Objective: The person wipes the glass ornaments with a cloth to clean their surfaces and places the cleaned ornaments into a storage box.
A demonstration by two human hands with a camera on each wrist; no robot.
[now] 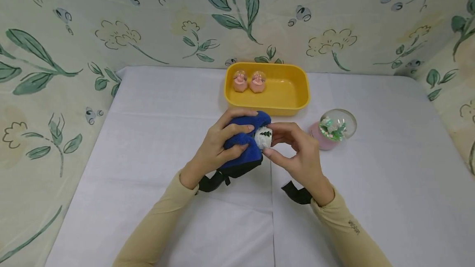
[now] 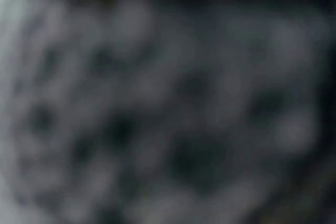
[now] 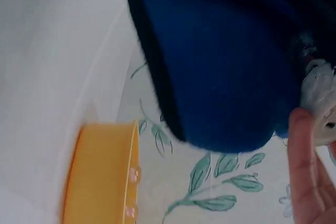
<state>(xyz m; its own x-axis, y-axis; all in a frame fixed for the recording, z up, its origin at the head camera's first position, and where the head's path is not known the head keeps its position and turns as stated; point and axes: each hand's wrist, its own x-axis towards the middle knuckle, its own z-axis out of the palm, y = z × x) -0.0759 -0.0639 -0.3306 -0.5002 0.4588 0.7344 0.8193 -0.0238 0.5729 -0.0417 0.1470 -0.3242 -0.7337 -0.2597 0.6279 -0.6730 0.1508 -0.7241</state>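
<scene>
My left hand (image 1: 213,145) curls round a soft blue cloth (image 1: 252,156) with a black underside and edging, above the table's middle. From the cloth's right opening pokes a white piece (image 1: 263,138) with dark green trees on it, which looks like the base of a snow globe. The thumb and fingers of my right hand (image 1: 306,153) pinch that white piece. Whatever else is inside stays hidden by the cloth. In the right wrist view, the cloth (image 3: 220,66) hangs large beside the white piece (image 3: 319,90) and my fingers. The left wrist view is too blurred to read.
Behind my hands stands a yellow tray (image 1: 287,101) with two small pink figures (image 1: 248,82) at its left end. To the right, a snow globe (image 1: 332,130) with a pink base lies tilted on the white tablecloth (image 1: 148,135). A floral curtain (image 1: 156,19) hangs at the back.
</scene>
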